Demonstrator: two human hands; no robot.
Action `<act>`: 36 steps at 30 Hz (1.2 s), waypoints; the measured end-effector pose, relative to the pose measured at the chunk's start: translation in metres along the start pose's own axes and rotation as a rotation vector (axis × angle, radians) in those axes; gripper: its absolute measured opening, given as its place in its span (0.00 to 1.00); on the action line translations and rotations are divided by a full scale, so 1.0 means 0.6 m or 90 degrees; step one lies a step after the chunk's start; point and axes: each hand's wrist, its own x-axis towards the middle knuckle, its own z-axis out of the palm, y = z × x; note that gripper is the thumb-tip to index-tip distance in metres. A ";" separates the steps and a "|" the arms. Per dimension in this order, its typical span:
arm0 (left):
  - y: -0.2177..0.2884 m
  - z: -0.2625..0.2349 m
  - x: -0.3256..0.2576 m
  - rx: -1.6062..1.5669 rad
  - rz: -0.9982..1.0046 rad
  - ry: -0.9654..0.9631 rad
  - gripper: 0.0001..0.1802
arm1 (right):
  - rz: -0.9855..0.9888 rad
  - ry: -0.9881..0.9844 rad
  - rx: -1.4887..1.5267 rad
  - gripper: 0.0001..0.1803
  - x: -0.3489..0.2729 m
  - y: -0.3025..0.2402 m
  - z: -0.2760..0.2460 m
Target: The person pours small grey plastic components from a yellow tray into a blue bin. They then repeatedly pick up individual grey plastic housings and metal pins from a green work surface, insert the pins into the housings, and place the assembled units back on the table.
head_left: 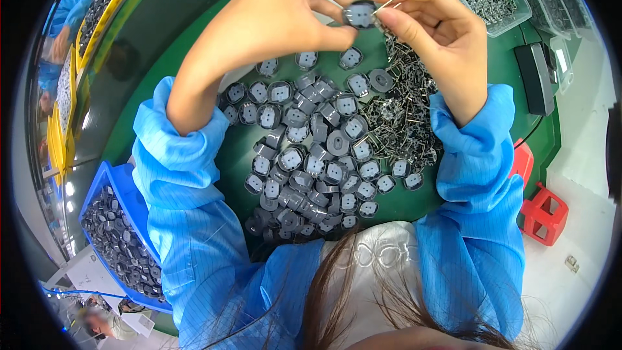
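At the top middle, my left hand (pixel 291 16) is closed on a round dark grey plastic housing (pixel 359 15) with a lighter grey face and small holes, held between thumb and fingers. My right hand (pixel 444 29) pinches a small part with thin metal pins (pixel 387 6) against the housing's right edge. Whether the pins sit in the housing cannot be made out. Under my hands, a heap of similar grey housings (pixel 317 165) spreads over the green table (pixel 398 210). Beside it, below my right hand, lies a tangled pile of small black parts with metal pins (pixel 403 120).
A blue bin (pixel 133 188) full of dark parts stands at the left, near yellow trays (pixel 58 146). Clear plastic containers (pixel 502 28) of metal parts are at the upper right, above a black box-shaped device (pixel 535 79). A red stool (pixel 545 215) is on the floor at right.
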 end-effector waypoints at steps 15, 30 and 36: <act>-0.002 0.013 -0.003 0.059 -0.069 0.023 0.20 | -0.298 0.091 -0.335 0.07 -0.001 -0.017 0.014; -0.007 0.019 -0.001 0.055 -0.054 0.028 0.18 | -0.222 0.120 -0.275 0.08 -0.005 -0.010 0.024; -0.004 0.018 -0.002 0.047 -0.056 0.033 0.18 | -0.245 0.129 -0.281 0.07 -0.005 -0.009 0.022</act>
